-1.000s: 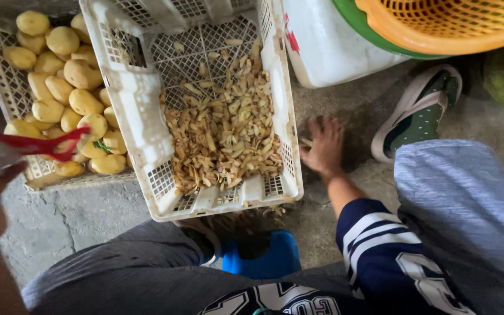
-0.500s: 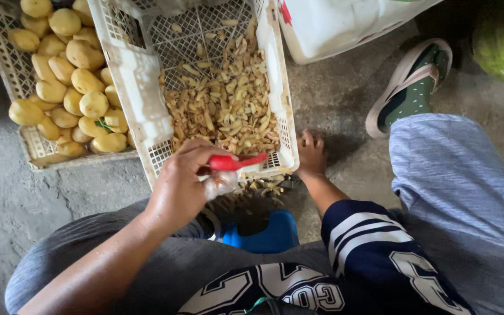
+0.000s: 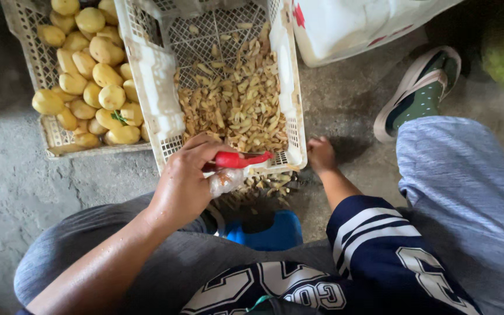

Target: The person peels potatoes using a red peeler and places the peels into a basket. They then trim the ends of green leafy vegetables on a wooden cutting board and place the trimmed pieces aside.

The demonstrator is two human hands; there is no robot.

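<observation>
left hand (image 3: 185,181): closed around red-handled peeler (image 3: 237,159), clear plastic bit bunched under fingers
peeler: tip over near rim of white crate (image 3: 147,76) of peelings (image 3: 237,105)
right hand (image 3: 321,154): fingers down on concrete floor (image 3: 345,105), just right of crate; can't tell if holding anything
further left: crate of peeled potatoes (image 3: 91,76)

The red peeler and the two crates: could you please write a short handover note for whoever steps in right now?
Left hand: closed on the red peeler and a pale lump, at the near rim of the peel crate.
Right hand: down on the floor by that crate's corner; grip unclear.
Done: yellow peeled potatoes fill the side crate; peelings lie in the peel crate.
Left: probably the loose scraps on the floor.
</observation>
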